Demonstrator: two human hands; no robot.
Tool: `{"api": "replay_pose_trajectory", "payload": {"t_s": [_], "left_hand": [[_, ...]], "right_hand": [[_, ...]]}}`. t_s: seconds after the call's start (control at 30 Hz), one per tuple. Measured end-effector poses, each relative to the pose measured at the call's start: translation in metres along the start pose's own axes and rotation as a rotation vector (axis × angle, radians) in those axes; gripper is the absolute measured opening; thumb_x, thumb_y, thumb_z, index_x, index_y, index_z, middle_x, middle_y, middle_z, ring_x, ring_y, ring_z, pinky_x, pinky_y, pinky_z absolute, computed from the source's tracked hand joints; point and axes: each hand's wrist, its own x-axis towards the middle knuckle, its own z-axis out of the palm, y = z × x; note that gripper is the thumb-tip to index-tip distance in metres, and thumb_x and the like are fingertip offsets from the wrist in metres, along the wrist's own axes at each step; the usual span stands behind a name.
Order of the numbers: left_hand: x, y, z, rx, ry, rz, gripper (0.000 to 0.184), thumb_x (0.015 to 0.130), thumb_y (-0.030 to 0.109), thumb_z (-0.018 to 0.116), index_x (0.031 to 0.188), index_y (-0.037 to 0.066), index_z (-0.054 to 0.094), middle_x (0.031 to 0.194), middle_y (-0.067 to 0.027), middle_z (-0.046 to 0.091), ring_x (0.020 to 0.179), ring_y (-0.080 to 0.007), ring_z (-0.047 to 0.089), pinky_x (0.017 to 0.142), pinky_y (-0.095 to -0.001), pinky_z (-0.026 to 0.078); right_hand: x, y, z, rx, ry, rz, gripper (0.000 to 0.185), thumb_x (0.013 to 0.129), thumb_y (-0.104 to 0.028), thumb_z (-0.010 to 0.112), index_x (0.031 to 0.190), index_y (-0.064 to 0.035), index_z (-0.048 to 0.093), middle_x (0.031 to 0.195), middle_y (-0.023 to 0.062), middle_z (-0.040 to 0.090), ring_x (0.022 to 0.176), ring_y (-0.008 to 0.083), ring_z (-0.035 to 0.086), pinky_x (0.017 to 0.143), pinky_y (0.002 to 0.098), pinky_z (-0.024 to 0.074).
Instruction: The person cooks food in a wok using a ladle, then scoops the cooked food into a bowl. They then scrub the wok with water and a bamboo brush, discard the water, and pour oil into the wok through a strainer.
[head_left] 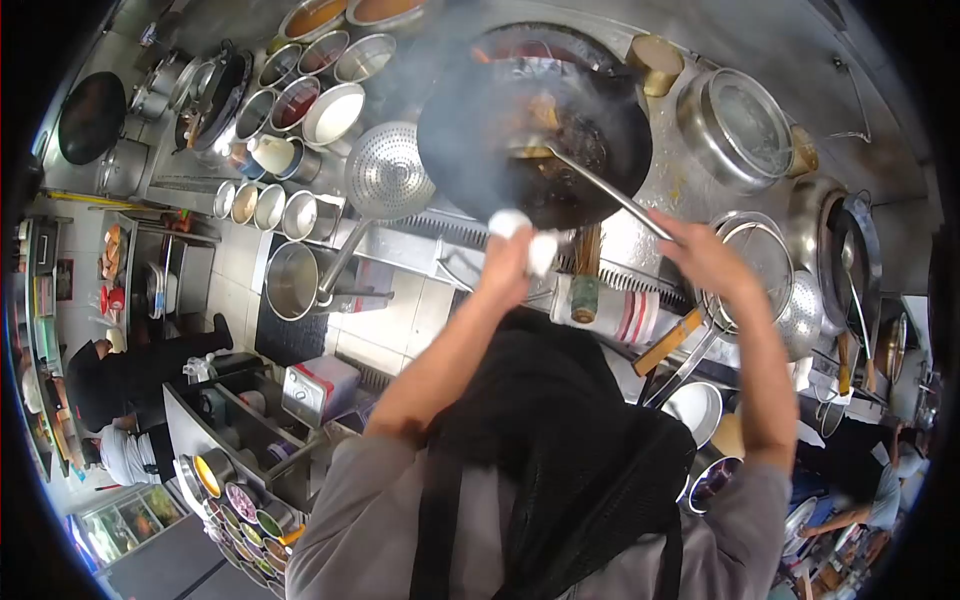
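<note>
Upper centre of frame: big black wok (632, 140), smoking; dark, glossy liquid and brownish food inside, details hazed. Upper right: steel pot (700, 120), contents unclear. Just left of wok: perforated skimmer (390, 165), handle slanting down-left towards saucepan (290, 290). Ladle (610, 190) with head inside wok, long axis diagonal, running down-right to right hand (705, 258), closed round the handle; right hand nearer, left hand apart from the shaft. Left hand (508, 268) closed on white cloth (543, 255) beside wok's near edge; contact with rim hidden. Upper left: orange liquid in large bowl (300, 39), red contents in smaller bowl (274, 112), white in another bowl (336, 143). Below: small tubs (300, 235), mostly pale contents.
</note>
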Motion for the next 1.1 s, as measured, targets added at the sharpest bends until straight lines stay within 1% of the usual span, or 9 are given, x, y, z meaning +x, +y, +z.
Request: {"api": "replay_pose_trajectory", "payload": {"t_s": [0.07,0.13,0.17,0.3,0.43,0.63,0.8,0.9,1.1], "left_hand": [[0.01,-0.067,-0.034,-0.109,-0.1,0.089,0.024,0.096,0.007,0.06,0.119,0.007,0.056,0.107,-0.0076,0.063,0.099,-0.0186,0.065,0.075,-0.0342,0.055],[0.001,-0.09,-0.063,-0.083,-0.136,0.031,0.034,0.093,0.001,0.061,0.125,0.008,0.05,0.109,-0.0064,0.06,0.098,-0.02,0.064,0.079,-0.0356,0.056],[-0.015,-0.076,-0.057,-0.059,-0.117,0.008,0.037,0.092,-0.001,0.061,0.126,0.008,0.049,0.109,-0.0066,0.06,0.097,-0.0211,0.064,0.08,-0.0356,0.056],[0.015,-0.032,-0.032,-0.166,0.03,0.069,0.024,0.091,0.005,0.063,0.115,0.006,0.058,0.099,-0.0068,0.063,0.091,-0.0194,0.065,0.078,-0.0348,0.055],[0.088,0.003,-0.026,-0.156,-0.092,0.066,0.01,0.091,0.004,0.061,0.1,0.004,0.059,0.089,-0.0054,0.064,0.079,-0.019,0.066,0.065,-0.0338,0.053],[0.105,-0.002,-0.031,-0.154,-0.089,0.022,0.017,0.089,0.0,0.058,0.105,0.007,0.057,0.091,-0.0055,0.062,0.08,-0.0198,0.065,0.065,-0.0341,0.054],[0.126,-0.001,-0.048,-0.125,-0.17,0.027,0.028,0.084,-0.005,0.059,0.108,0.007,0.054,0.094,-0.0054,0.061,0.083,-0.0185,0.064,0.069,-0.0351,0.056],[0.136,-0.002,-0.05,-0.082,-0.031,-0.006,0.037,0.082,-0.005,0.061,0.116,0.006,0.05,0.099,-0.0071,0.06,0.086,-0.0205,0.064,0.071,-0.0364,0.057],[0.175,-0.047,-0.072,0.035,-0.031,0.031,0.037,0.079,-0.003,0.067,0.113,-0.006,0.053,0.096,-0.0119,0.064,0.082,-0.0214,0.066,0.069,-0.0363,0.056]], "right_hand": [[0.007,-0.019,0.034,-0.212,-0.014,0.263,0.06,0.099,-0.021,0.061,0.155,-0.0191,0.041,0.09,0.025,0.07,0.08,0.0433,0.069,0.075,0.0533,0.0543],[-0.01,-0.002,0.09,-0.254,0.2,0.216,0.064,0.098,-0.023,0.061,0.158,-0.0278,0.037,0.079,0.0215,0.066,0.07,0.0437,0.067,0.069,0.0554,0.0548],[-0.019,-0.009,0.101,-0.187,0.272,0.217,0.058,0.097,-0.019,0.064,0.152,-0.0228,0.047,0.081,0.0256,0.068,0.07,0.0451,0.067,0.066,0.0545,0.0538],[-0.045,-0.06,0.096,-0.02,0.263,0.281,0.059,0.095,-0.015,0.067,0.151,-0.0212,0.049,0.085,0.023,0.066,0.076,0.0433,0.066,0.067,0.0514,0.052],[-0.03,-0.089,0.075,-0.067,0.295,0.244,0.057,0.096,-0.02,0.067,0.15,-0.027,0.05,0.085,0.0187,0.067,0.071,0.0405,0.068,0.064,0.0511,0.0541],[-0.017,-0.064,0.071,-0.136,0.398,0.32,0.057,0.096,-0.017,0.066,0.15,-0.0238,0.049,0.089,0.0204,0.067,0.073,0.0431,0.067,0.064,0.0523,0.0537],[-0.017,-0.044,0.078,-0.198,0.279,0.517,0.054,0.096,-0.011,0.066,0.148,-0.0175,0.052,0.09,0.0261,0.068,0.077,0.0441,0.068,0.067,0.0525,0.0529],[0.016,-0.082,0.075,-0.183,0.373,0.376,0.056,0.097,-0.01,0.065,0.15,-0.0141,0.049,0.088,0.0274,0.068,0.071,0.0444,0.068,0.063,0.0497,0.0524],[0.033,-0.095,0.079,-0.162,0.252,0.761,0.05,0.1,-0.013,0.062,0.148,-0.0119,0.051,0.091,0.0297,0.068,0.074,0.0426,0.07,0.065,0.0446,0.0531]]}}
